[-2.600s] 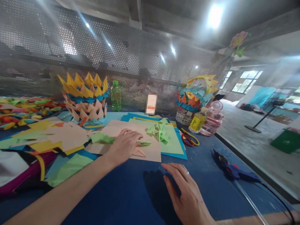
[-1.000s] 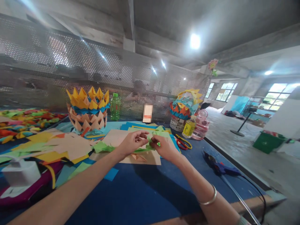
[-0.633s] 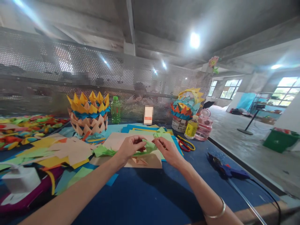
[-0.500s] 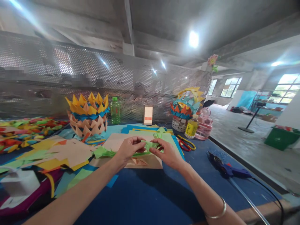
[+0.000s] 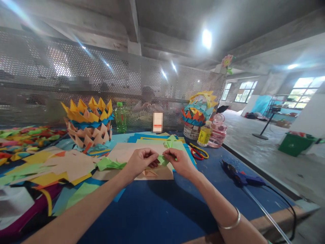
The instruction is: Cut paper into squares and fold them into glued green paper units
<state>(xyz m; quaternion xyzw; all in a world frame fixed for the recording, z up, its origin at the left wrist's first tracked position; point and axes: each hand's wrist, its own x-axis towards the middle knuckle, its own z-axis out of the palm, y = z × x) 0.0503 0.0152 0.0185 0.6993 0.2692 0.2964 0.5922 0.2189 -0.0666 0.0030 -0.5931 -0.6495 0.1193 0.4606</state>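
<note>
Between my two hands is a small piece of light green paper [image 5: 163, 160], pinched at its edges. My left hand [image 5: 142, 162] is closed with thumb and forefinger on its left side. On its other side my right hand [image 5: 179, 161] grips it, fingers bent. Folded green paper pieces [image 5: 110, 164] lie left of my left hand, and another folded green piece [image 5: 171, 141] sits just beyond my hands. Underneath are peach paper sheets [image 5: 122, 151], with a small folded peach piece [image 5: 150, 173] on top.
A yellow, blue and peach folded-paper basket [image 5: 88, 123] stands at the back left, a handled paper basket [image 5: 194, 130] at the back right. Bottles [image 5: 204, 135], scissors [image 5: 199, 152] and a blue glue gun [image 5: 242, 178] are on the right. Loose paper [image 5: 73, 164] and a power strip [image 5: 27, 217] lie left.
The green paper between my fingers shows less of itself now, and my fingertips are closer together over it. The whole view has shifted slightly, moving the scene left.
</note>
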